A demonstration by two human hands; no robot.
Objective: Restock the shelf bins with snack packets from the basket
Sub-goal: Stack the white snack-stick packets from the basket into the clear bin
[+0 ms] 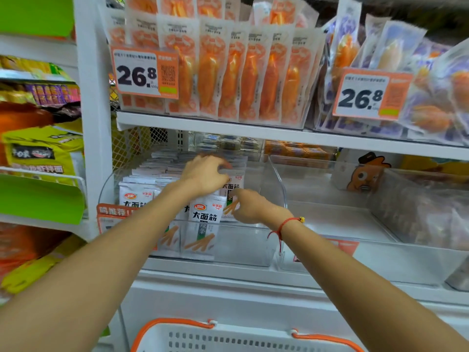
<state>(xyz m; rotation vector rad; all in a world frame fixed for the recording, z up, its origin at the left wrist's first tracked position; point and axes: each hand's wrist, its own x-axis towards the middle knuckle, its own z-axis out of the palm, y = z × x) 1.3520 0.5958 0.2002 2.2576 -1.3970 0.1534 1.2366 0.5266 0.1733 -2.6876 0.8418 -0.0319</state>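
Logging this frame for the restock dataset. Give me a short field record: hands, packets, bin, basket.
left hand: fingers curled over the white snack packets, on top of the rows
right hand: at the right end of the front row, touching a packet; grip unclear
clear bin: left part filled with upright packets, right part bare
basket: white with orange handles, below the shelf; contents out of view
shelf above: orange packets, price tag 26.8

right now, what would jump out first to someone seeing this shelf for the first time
Two bare hands meet at the middle: the left hand and the right hand both sit on white snack packets standing in a clear shelf bin. Above them, bright orange packets pack the upper shelf, behind a bold 26.8 price tag. At the bottom edge, a white basket with orange handles waits.
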